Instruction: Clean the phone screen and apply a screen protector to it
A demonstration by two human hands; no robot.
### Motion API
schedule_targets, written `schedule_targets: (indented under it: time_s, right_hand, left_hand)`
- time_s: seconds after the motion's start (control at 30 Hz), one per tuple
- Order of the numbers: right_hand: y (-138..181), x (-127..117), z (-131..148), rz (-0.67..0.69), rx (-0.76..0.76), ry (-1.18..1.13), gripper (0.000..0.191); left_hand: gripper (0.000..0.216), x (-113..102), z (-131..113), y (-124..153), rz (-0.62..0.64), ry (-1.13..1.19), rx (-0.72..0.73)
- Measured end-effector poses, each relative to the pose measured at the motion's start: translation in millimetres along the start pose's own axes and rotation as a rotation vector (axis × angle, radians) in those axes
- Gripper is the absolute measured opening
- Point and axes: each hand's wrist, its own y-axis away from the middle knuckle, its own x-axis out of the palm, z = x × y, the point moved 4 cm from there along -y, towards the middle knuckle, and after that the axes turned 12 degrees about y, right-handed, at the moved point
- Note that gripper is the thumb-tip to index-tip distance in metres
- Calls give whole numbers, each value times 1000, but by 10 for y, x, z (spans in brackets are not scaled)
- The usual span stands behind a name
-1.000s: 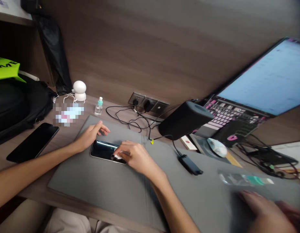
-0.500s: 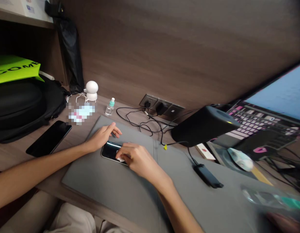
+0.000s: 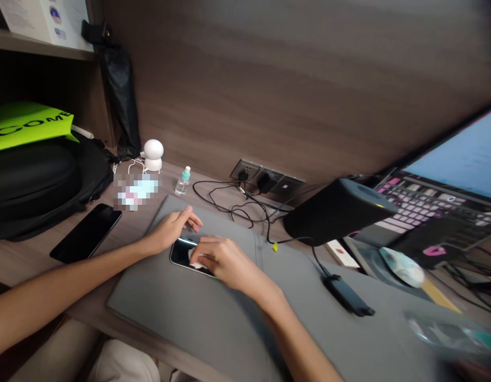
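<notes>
A smartphone (image 3: 182, 250) with a dark, shiny screen lies face up on the grey desk mat (image 3: 169, 307). Pinched in the fingertips of my right hand (image 3: 225, 260) is a small white wipe (image 3: 194, 260), pressed on the screen; that hand hides the phone's right part. My left hand (image 3: 172, 228) rests at the phone's upper left edge, fingers loosely apart and nothing visible in them. A clear spray bottle (image 3: 182, 183) with a teal and white top stands beyond it.
Left on the desk are another black phone (image 3: 86, 233) and a black bag (image 3: 38, 180). Behind lie tangled cables (image 3: 229, 204) and a white round-headed device (image 3: 153, 155). On the right are a black speaker (image 3: 336, 212), a black adapter (image 3: 347, 296), a mouse (image 3: 402, 266) and a keyboard (image 3: 412, 212).
The view has shifted slightly, so the scene sits a little lower and further right. My right hand has slid slightly left over the phone with the wipe. My left hand keeps its place.
</notes>
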Motion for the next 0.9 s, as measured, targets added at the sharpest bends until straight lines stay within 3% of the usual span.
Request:
schedule_targets:
  time_s: [0.23,0.6,0.73,0.9]
  right_hand:
    - [437,-54,-204,-9,108,26,25]
    - [-41,60,162,-70,30,87,26]
    - [255,0,24,-36,41,63,21]
    - [600,-86,-174,-88,108,31,19]
  left_hand:
    - [66,35,17,37,-13,10,-12]
    - [66,-13,23,-36,31,-8,10]
    - [65,-16,21,-33,43,-16,7]
    - [63,10,66,-18,38,-12,-19]
